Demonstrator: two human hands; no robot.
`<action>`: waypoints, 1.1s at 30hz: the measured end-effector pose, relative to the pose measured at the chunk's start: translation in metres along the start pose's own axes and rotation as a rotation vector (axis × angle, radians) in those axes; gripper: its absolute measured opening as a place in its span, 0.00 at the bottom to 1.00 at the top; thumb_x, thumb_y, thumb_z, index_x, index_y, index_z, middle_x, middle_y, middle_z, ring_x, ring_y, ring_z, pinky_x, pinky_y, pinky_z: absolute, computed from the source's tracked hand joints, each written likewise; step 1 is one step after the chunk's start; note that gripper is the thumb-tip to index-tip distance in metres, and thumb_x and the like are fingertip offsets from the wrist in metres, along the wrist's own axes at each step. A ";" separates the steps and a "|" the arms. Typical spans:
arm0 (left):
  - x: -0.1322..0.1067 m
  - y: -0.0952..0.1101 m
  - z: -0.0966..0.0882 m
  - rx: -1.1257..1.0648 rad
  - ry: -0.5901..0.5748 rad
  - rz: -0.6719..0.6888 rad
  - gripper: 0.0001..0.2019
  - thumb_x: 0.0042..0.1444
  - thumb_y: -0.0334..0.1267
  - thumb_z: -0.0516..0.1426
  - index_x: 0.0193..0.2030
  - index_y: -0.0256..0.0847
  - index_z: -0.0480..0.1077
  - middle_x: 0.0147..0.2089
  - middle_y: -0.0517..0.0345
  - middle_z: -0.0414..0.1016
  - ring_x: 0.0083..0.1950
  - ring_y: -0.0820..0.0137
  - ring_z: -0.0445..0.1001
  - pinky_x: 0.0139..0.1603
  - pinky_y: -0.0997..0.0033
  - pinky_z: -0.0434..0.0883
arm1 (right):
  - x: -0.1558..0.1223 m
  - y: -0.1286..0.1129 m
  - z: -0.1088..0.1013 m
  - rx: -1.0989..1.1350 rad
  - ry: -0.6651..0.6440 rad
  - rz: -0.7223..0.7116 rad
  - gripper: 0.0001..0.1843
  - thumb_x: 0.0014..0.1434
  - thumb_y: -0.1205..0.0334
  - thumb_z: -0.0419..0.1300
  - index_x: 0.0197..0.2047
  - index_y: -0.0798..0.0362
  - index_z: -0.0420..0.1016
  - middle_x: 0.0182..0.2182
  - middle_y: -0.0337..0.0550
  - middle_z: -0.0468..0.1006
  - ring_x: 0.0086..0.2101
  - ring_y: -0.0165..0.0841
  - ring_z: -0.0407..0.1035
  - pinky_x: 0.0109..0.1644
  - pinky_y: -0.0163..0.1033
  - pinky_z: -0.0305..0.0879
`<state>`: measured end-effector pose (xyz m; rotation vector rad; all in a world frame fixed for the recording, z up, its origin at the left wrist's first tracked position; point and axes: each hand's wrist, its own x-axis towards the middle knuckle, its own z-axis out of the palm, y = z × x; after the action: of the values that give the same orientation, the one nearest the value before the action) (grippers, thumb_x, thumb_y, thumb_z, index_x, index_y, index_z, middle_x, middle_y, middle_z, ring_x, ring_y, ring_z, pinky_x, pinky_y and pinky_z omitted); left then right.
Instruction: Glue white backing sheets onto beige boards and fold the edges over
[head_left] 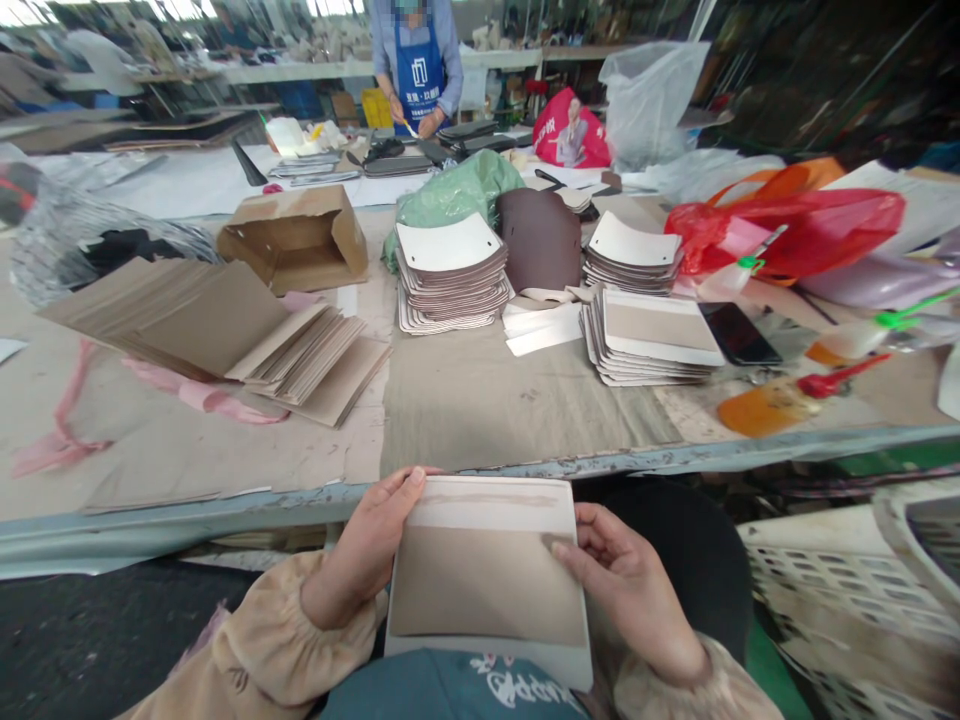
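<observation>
Our teal apron (442, 690) hid most of the lower edge of the white panel (487, 505), and our left fingertips were lost behind it. Our left hand (370, 543) pinched the upper left corner, thumb on top; our right hand (628, 575), nearly closed, gripped the right side, thumb on the brown board (487, 588) lying on the panel. We held both above our lap, near the table (187, 518).

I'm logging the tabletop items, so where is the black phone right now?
In the head view, the black phone lies on the table toward the right, just right of the front stack of panels and beyond the red-tipped amber bottle.
</observation>
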<state>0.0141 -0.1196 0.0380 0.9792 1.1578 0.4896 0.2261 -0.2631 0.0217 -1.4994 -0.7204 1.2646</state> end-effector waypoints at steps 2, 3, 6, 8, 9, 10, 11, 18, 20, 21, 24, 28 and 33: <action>0.000 0.000 0.000 0.007 0.006 0.005 0.20 0.55 0.54 0.56 0.43 0.40 0.73 0.38 0.51 0.78 0.39 0.62 0.74 0.32 0.73 0.67 | -0.001 0.001 0.001 -0.003 0.005 0.002 0.16 0.55 0.52 0.64 0.42 0.53 0.71 0.34 0.43 0.79 0.32 0.33 0.70 0.33 0.34 0.64; 0.001 0.000 0.001 0.007 0.005 0.007 0.20 0.55 0.54 0.56 0.43 0.40 0.73 0.38 0.51 0.78 0.39 0.62 0.74 0.33 0.73 0.67 | -0.001 0.002 0.001 -0.009 0.010 0.001 0.16 0.55 0.52 0.64 0.41 0.53 0.71 0.33 0.43 0.79 0.31 0.32 0.70 0.33 0.33 0.63; 0.001 0.000 0.001 0.017 -0.001 0.007 0.19 0.56 0.54 0.55 0.42 0.40 0.74 0.38 0.52 0.78 0.37 0.64 0.73 0.33 0.73 0.66 | -0.002 0.005 0.001 -0.035 0.031 0.001 0.15 0.55 0.51 0.63 0.39 0.53 0.71 0.31 0.41 0.78 0.29 0.30 0.68 0.31 0.32 0.61; 0.000 0.001 0.001 0.034 0.003 0.011 0.19 0.56 0.53 0.54 0.41 0.40 0.74 0.38 0.53 0.78 0.36 0.65 0.72 0.34 0.74 0.66 | -0.002 0.007 0.001 -0.045 0.042 0.000 0.14 0.56 0.51 0.63 0.38 0.53 0.71 0.30 0.41 0.77 0.29 0.29 0.67 0.30 0.32 0.60; 0.000 0.002 0.002 0.042 0.005 0.013 0.18 0.57 0.53 0.54 0.41 0.40 0.74 0.39 0.54 0.78 0.37 0.65 0.72 0.34 0.74 0.66 | -0.002 0.007 0.001 -0.045 0.045 -0.001 0.14 0.56 0.51 0.63 0.38 0.53 0.71 0.29 0.40 0.77 0.28 0.29 0.66 0.30 0.32 0.59; 0.000 0.002 0.002 0.046 0.008 0.015 0.18 0.57 0.53 0.54 0.41 0.40 0.74 0.39 0.54 0.78 0.38 0.65 0.72 0.34 0.74 0.66 | -0.002 0.007 0.002 -0.042 0.045 -0.002 0.14 0.56 0.51 0.63 0.38 0.53 0.71 0.29 0.40 0.77 0.28 0.29 0.66 0.30 0.31 0.59; 0.000 0.003 0.002 0.045 0.006 0.015 0.18 0.57 0.53 0.54 0.41 0.40 0.74 0.39 0.54 0.77 0.38 0.65 0.72 0.35 0.74 0.66 | -0.002 0.008 0.002 -0.039 0.045 -0.003 0.14 0.56 0.50 0.62 0.37 0.53 0.70 0.29 0.40 0.76 0.28 0.29 0.66 0.30 0.31 0.59; 0.000 0.005 0.003 0.046 0.012 0.018 0.19 0.56 0.53 0.54 0.41 0.40 0.74 0.38 0.53 0.77 0.38 0.64 0.72 0.34 0.73 0.66 | -0.002 0.009 0.003 -0.038 0.085 -0.003 0.14 0.56 0.50 0.63 0.35 0.53 0.71 0.26 0.39 0.75 0.26 0.28 0.65 0.28 0.31 0.58; -0.001 0.005 0.003 0.037 0.017 0.023 0.18 0.56 0.53 0.55 0.41 0.41 0.74 0.39 0.54 0.78 0.38 0.64 0.73 0.34 0.73 0.66 | -0.003 0.009 0.003 -0.035 0.079 -0.002 0.14 0.55 0.50 0.63 0.36 0.53 0.71 0.27 0.39 0.76 0.26 0.29 0.66 0.28 0.31 0.59; -0.001 0.005 0.003 0.022 0.017 0.025 0.18 0.56 0.53 0.55 0.41 0.41 0.74 0.39 0.54 0.78 0.38 0.64 0.73 0.35 0.73 0.66 | -0.003 0.009 0.002 -0.032 0.071 0.001 0.14 0.55 0.50 0.63 0.36 0.53 0.71 0.28 0.40 0.76 0.27 0.29 0.66 0.29 0.31 0.60; -0.004 0.005 0.004 -0.072 -0.026 0.017 0.19 0.56 0.53 0.55 0.42 0.40 0.75 0.39 0.54 0.78 0.38 0.64 0.74 0.38 0.71 0.68 | -0.003 0.008 0.001 -0.028 0.052 0.013 0.15 0.54 0.49 0.63 0.38 0.52 0.72 0.30 0.42 0.78 0.30 0.32 0.69 0.31 0.33 0.64; -0.005 0.000 0.003 -0.261 -0.124 -0.017 0.24 0.56 0.57 0.53 0.43 0.36 0.75 0.35 0.51 0.78 0.35 0.63 0.75 0.38 0.67 0.69 | -0.002 0.009 -0.002 -0.060 0.042 0.049 0.17 0.52 0.49 0.64 0.41 0.51 0.74 0.34 0.44 0.79 0.33 0.36 0.73 0.34 0.35 0.69; -0.004 -0.001 0.002 -0.298 -0.121 -0.027 0.23 0.51 0.53 0.60 0.43 0.34 0.74 0.33 0.51 0.78 0.30 0.68 0.73 0.32 0.71 0.68 | 0.000 0.010 -0.005 -0.059 0.022 0.061 0.18 0.49 0.49 0.66 0.40 0.50 0.75 0.36 0.46 0.80 0.34 0.39 0.74 0.35 0.36 0.72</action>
<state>0.0146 -0.1246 0.0394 0.7244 0.9559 0.5556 0.2291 -0.2674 0.0124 -1.5913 -0.7076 1.2797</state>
